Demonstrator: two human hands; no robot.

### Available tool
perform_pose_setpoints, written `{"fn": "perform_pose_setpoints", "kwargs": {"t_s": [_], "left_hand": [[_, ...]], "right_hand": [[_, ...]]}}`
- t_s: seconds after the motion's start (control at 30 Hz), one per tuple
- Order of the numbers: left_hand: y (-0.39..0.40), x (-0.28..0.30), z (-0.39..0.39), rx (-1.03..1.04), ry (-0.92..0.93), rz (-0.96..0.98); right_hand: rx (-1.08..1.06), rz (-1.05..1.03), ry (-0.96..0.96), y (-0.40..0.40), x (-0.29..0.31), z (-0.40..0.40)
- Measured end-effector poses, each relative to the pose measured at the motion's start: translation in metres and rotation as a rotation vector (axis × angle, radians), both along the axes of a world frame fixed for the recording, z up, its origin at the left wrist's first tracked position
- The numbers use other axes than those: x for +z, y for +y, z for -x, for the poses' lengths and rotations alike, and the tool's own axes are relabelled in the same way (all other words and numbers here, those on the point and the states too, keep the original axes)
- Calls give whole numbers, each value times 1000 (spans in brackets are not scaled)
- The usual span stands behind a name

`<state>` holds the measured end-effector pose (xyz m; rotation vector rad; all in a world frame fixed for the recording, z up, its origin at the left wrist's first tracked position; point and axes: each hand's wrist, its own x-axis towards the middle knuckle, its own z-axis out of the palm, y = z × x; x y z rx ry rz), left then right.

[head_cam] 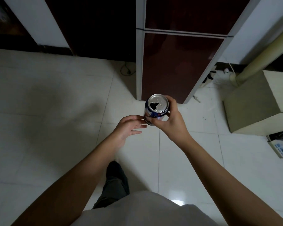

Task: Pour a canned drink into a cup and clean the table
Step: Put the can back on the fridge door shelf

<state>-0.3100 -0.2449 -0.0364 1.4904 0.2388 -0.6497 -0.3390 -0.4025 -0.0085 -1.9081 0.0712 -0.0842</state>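
A blue and silver drink can is held upright in the air over a white tiled floor. Its top shows a dark open mouth. My right hand grips the can from the right, thumb under its near side and fingers round the far side. My left hand is just left of the can with straight, spread fingers, and its fingertips touch the can's lower left side. No cup or table is in view.
A tall fridge with dark red doors and white edges stands straight ahead. A beige box sits on the floor at right beside a pale pipe. A cable lies by the wall. My leg is below.
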Motion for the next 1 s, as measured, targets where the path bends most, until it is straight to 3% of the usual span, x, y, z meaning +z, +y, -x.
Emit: {"fn": "perform_pose_setpoints", "kwargs": {"t_s": [0.47,1.0], "left_hand": [[97,3,-229,-167,8,7],[84,6,-450,-265,-16,-22]], "right_hand": [[-169,-36,6,98,2,-198],[-247,-34,-49,96,-2,-403]]}}
